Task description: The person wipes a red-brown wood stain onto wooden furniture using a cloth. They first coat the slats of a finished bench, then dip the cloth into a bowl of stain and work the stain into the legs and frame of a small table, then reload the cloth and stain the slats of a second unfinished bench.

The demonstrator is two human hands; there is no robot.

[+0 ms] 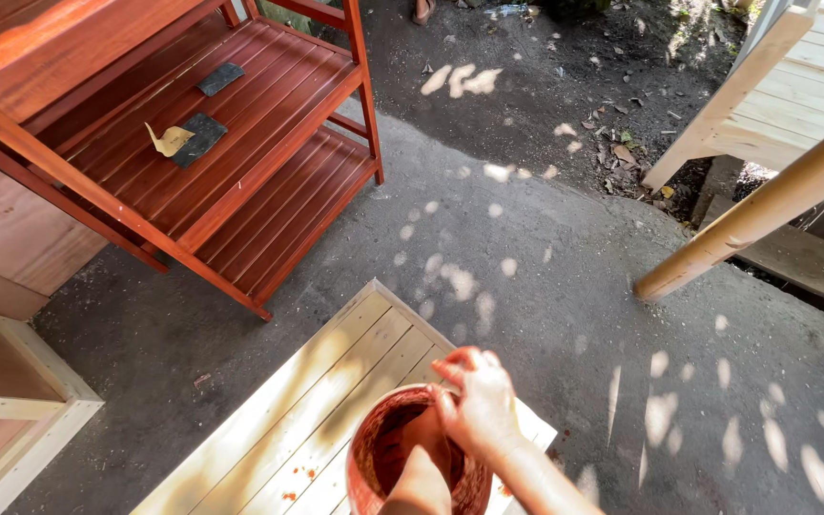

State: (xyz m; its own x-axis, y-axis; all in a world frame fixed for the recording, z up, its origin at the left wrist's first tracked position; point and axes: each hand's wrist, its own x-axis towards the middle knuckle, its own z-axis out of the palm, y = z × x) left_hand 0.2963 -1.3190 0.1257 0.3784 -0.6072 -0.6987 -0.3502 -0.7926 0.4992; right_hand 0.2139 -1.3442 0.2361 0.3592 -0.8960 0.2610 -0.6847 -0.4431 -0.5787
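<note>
A round pot (379,448), smeared inside with red-brown stain, stands on a pale slatted wooden panel (336,381) at the bottom centre. My right hand (481,405) curls over the pot's far right rim, its fingertips stained red. My left hand (423,441) reaches down into the pot from below. Its fingers are hidden inside, so what they hold is not visible. A few red drops mark the panel near the pot.
A red-brown stained slatted shelf rack (240,124) stands at upper left with two dark sanding sheets (200,136) and a yellow scrap on it. Unstained wooden furniture (793,86) and a pale round post (755,215) are at right. A pale wooden box (21,401) sits at left.
</note>
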